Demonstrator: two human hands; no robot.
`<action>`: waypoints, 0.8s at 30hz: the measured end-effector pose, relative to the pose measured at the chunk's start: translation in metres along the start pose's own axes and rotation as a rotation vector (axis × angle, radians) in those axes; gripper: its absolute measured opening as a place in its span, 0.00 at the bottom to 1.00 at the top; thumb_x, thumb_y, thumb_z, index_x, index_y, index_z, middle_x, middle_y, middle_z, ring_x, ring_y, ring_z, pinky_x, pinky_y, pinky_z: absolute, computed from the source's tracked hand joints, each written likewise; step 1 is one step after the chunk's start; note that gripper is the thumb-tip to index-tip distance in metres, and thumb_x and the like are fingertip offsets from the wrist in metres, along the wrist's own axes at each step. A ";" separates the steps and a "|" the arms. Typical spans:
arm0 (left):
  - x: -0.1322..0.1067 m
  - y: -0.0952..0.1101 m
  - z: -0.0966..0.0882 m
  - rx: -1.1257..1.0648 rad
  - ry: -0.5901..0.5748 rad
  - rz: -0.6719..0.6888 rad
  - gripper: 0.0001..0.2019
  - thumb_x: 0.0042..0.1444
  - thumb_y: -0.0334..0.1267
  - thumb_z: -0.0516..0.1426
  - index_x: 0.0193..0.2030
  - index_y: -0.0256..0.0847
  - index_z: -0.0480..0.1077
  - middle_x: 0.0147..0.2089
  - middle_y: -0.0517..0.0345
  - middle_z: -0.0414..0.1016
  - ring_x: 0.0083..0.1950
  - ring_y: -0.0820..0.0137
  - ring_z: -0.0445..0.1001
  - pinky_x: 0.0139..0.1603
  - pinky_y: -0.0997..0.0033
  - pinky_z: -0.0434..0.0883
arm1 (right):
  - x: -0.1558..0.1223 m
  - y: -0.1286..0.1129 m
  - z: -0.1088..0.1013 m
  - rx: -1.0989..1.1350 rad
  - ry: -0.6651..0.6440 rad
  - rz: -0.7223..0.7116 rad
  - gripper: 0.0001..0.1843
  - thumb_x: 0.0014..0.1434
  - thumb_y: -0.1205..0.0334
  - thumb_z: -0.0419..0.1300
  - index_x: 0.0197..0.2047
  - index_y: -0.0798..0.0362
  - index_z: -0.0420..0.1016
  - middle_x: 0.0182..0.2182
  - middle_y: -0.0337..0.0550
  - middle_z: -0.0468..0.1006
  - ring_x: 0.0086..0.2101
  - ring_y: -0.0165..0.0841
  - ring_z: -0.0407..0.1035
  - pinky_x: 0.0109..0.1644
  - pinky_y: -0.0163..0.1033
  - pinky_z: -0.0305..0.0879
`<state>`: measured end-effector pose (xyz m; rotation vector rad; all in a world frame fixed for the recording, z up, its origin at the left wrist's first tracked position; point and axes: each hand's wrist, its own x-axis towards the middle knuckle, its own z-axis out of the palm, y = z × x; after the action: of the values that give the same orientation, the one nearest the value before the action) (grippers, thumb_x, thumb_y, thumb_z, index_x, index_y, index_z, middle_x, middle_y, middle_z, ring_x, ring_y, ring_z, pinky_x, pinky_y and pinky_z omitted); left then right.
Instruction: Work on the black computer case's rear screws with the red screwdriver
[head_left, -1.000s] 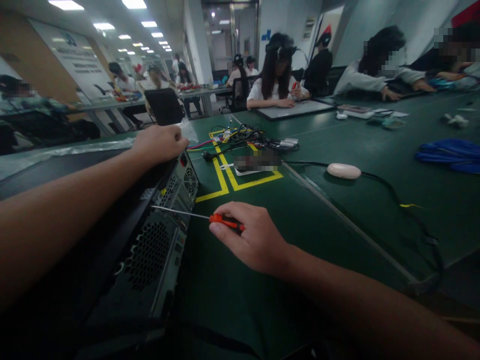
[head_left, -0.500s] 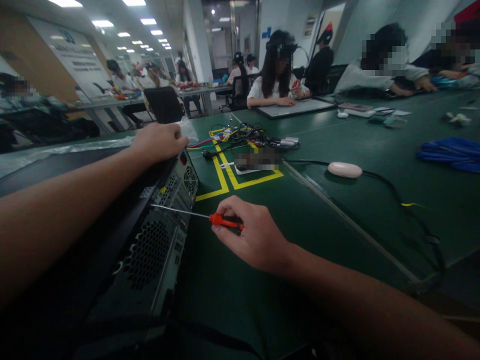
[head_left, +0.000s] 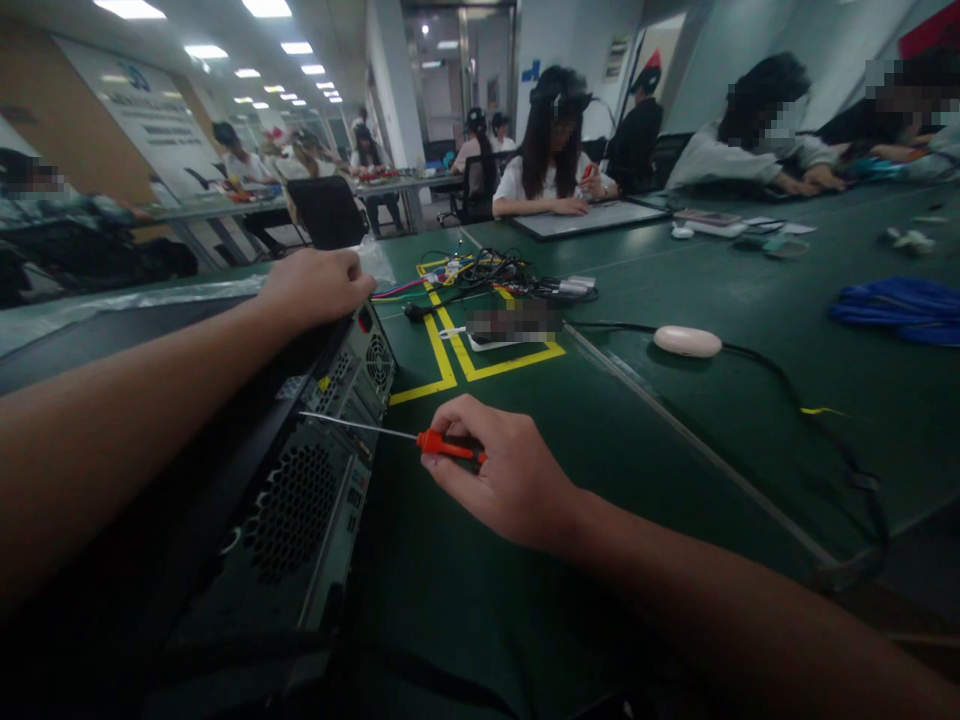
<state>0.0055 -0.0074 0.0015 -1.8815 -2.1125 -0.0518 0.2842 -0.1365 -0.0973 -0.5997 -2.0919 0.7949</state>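
A black desktop computer case (head_left: pixel 300 500) lies on its side on the green table (head_left: pixel 675 420), its perforated rear panel facing me. My left hand (head_left: pixel 315 285) rests curled over the case's far top corner, fingers closed against it. My right hand (head_left: pixel 502 470) grips a screwdriver (head_left: pixel 397 436) with an orange handle. The thin metal shaft points left, and its tip touches the upper edge of the rear panel.
Yellow tape lines (head_left: pixel 450 360), a tangle of cables (head_left: pixel 487 272), a white power strip (head_left: pixel 510 335) and a pinkish oval device (head_left: pixel 687 341) with a black cord lie beyond. A blue cloth (head_left: pixel 900 310) sits far right. Several people work at tables behind.
Almost nothing differs. My right hand's fingers have shifted slightly on the screwdriver handle; the tip stays at the same spot on the case.
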 end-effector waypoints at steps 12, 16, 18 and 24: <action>0.002 0.000 0.001 0.015 -0.002 0.010 0.26 0.68 0.52 0.46 0.54 0.36 0.77 0.53 0.35 0.82 0.54 0.47 0.79 0.55 0.48 0.74 | 0.000 0.000 0.001 -0.008 -0.003 0.028 0.07 0.65 0.63 0.66 0.45 0.50 0.72 0.35 0.38 0.81 0.34 0.32 0.74 0.40 0.38 0.66; 0.002 -0.001 0.002 0.013 -0.004 0.006 0.26 0.67 0.52 0.47 0.54 0.36 0.77 0.53 0.35 0.82 0.54 0.47 0.79 0.55 0.48 0.75 | 0.001 -0.001 0.000 0.002 -0.013 0.032 0.07 0.65 0.63 0.66 0.45 0.51 0.73 0.35 0.38 0.81 0.33 0.32 0.74 0.40 0.38 0.66; 0.002 -0.001 0.002 0.009 0.004 0.005 0.26 0.67 0.52 0.47 0.53 0.37 0.78 0.52 0.35 0.82 0.55 0.46 0.80 0.55 0.48 0.74 | 0.001 -0.001 0.000 -0.003 -0.003 0.025 0.07 0.65 0.62 0.66 0.45 0.51 0.73 0.35 0.38 0.81 0.33 0.32 0.74 0.40 0.38 0.65; 0.003 -0.001 0.002 0.022 -0.007 0.010 0.25 0.67 0.51 0.47 0.52 0.37 0.78 0.53 0.34 0.82 0.55 0.43 0.80 0.54 0.49 0.74 | 0.001 0.000 0.000 0.008 0.003 0.031 0.08 0.66 0.60 0.67 0.45 0.51 0.73 0.36 0.39 0.81 0.34 0.32 0.75 0.41 0.38 0.66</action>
<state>0.0043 -0.0045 0.0004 -1.8816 -2.1000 -0.0191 0.2833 -0.1364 -0.0967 -0.6300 -2.0808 0.8187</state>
